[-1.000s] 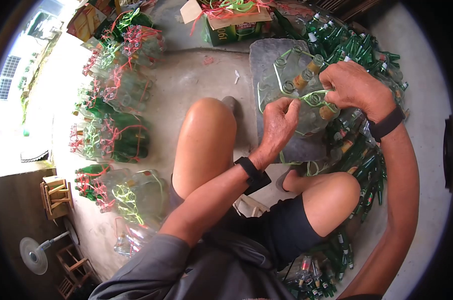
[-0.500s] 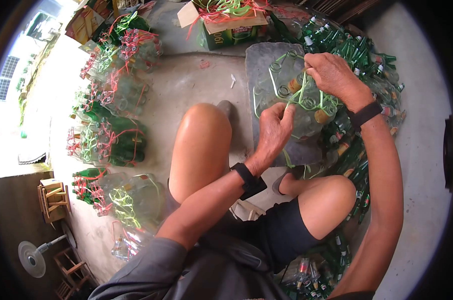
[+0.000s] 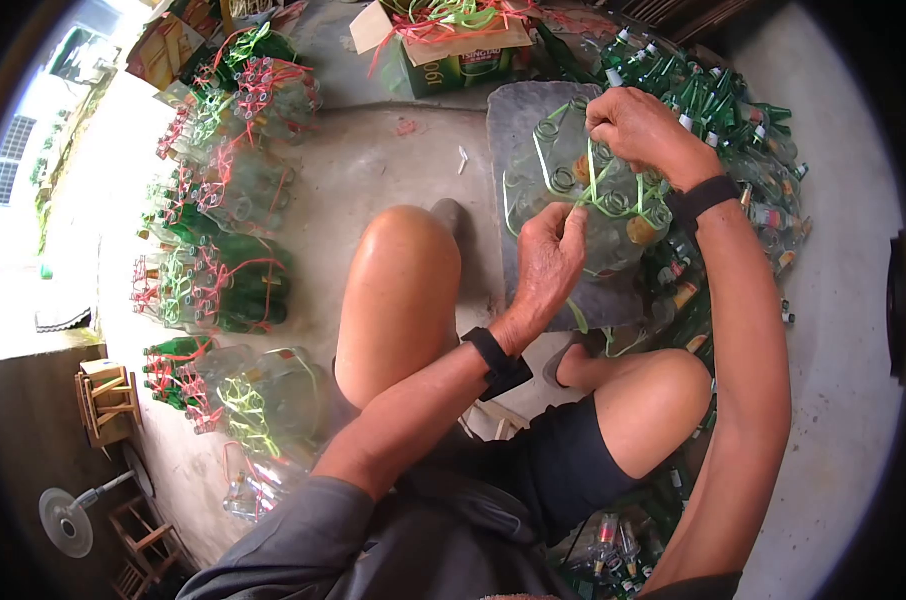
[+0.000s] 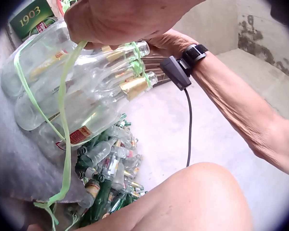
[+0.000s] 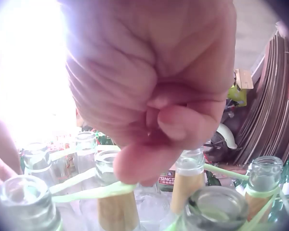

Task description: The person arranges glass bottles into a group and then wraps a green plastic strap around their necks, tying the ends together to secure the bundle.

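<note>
Clear glass bottles (image 4: 48,108), some with gold neck foil, stand bunched on a grey stone slab (image 3: 518,105). Light green plastic strip (image 4: 66,130) runs around the bunch and between the necks. At the near side of the necks, my left hand (image 3: 551,250) pinches the strip between thumb and fingers, and a long tail hangs down from it past the slab's edge. My right hand (image 3: 653,135) is over the far necks with fingers curled, gripping the strip, which stretches between both hands. In the right wrist view its fingertips hang just above the open bottle mouths (image 5: 216,209).
Loose green and clear bottles (image 3: 728,110) are heaped right of the slab. A carton (image 3: 463,70) full of red and green strips stands behind. Tied bottle bundles (image 3: 243,275) line the left, with a fan (image 3: 65,522) and wooden stools (image 3: 108,400) beyond. My knees flank the slab's near side.
My right hand has swung from the right of the bunch leftward and away over the far necks, drawing the strip across. The left hand has shifted slightly left and keeps its pinch.
</note>
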The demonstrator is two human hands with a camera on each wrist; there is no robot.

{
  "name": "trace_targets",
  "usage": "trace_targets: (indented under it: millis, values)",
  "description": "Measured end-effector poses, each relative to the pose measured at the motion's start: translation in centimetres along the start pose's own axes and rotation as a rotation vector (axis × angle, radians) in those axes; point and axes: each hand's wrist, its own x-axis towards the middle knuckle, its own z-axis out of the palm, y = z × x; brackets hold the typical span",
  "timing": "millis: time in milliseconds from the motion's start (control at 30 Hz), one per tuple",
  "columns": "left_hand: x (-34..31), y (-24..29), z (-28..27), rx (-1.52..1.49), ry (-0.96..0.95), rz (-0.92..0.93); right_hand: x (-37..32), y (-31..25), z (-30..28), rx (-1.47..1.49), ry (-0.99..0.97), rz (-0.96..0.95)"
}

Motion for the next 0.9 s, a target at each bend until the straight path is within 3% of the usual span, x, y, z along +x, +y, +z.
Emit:
trace_targets:
  millis: [200,433,567,633,733,900]
  values:
    - [-0.3,0.4,-0.7,0.022,-0.042,-0.038,0.7,0.7,0.0,0.176,-0.123,0.151]
    - [-0.9,0.0,-1.4,0.041,-0.055,-0.012,0.5,0.5,0.0,0.169,-0.149,0.167]
    - [-1.3,-0.5,-2.3,0.034,-0.043,0.037,-0.9,0.8,1.2,0.143,0.012,0.081]
    - [-1.6,0.2,-2.9,0.047,-0.1,-0.056,-1.9,1.8,2.1,0.025,0.15,-0.026]
    - [-1.3,0.4,-3.3,0.047,-0.15,-0.076,-5.6,-0.6,2.8,0.142,0.282,-0.004]
    - [-1.1,0.9,-3.6,0.097,-0.161,-0.103,-9.0,-1.5,5.2,0.354,0.274,0.017]
